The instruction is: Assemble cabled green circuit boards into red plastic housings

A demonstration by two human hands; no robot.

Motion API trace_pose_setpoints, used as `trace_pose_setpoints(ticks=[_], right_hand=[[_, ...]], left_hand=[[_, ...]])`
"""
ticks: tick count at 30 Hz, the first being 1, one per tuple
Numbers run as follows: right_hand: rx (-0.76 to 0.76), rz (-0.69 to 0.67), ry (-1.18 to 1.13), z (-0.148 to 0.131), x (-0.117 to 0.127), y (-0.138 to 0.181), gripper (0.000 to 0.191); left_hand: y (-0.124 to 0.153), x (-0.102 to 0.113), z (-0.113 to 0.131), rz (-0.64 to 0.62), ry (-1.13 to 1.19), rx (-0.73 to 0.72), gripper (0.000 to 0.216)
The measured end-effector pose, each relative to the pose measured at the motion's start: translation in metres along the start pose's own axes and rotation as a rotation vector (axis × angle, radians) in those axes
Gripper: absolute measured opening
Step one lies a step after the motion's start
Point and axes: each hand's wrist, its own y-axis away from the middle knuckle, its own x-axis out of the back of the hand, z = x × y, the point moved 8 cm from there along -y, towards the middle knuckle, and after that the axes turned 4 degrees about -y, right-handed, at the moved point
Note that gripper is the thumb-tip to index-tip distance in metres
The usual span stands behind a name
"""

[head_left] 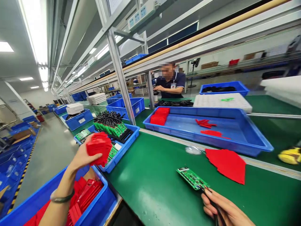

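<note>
My left hand (pixel 81 157) is closed round a stack of red sheets (pixel 100 147), raised in front of a blue bin. In my right hand (pixel 221 207), black cables (pixel 213 205) are pinched near the end of a green circuit board (pixel 191 178), which hangs over the table. Beyond the board lie a flat red sheet (pixel 228 163) and a small clear plastic bag (pixel 194 150). Under my left forearm, a blue bin (pixel 107 191) holds red pieces (pixel 86 191). Behind the red stack, another blue bin (pixel 131 141) contains circuit boards with black cables (pixel 109 124).
Across the table, a long blue tray (pixel 249 131) holds a red stack (pixel 160 116) and loose red pieces. A metal post (pixel 122 75) rises at the table's far side. A person (pixel 172 83) works opposite, near a white foam tray (pixel 222 101). Yellow gloves or cloth (pixel 290 156) lie far right.
</note>
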Motion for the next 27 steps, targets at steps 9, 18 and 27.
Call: trace_pose_setpoints(ticks=[9, 18, 27], right_hand=[[0.056, -0.105, -0.054, -0.001, -0.003, 0.002, 0.024], [0.094, -0.129, -0.027, -0.006, -0.015, 0.005, 0.027], [0.100, -0.151, -0.004, -0.004, -0.011, 0.001, 0.025]], left_hand=[[-0.142, -0.218, 0.079, -0.449, -0.487, -0.064, 0.076], [-0.160, -0.267, 0.045, -0.346, -0.516, -0.041, 0.085], [-0.124, -0.274, 0.073, -0.131, -0.492, -0.214, 0.050]])
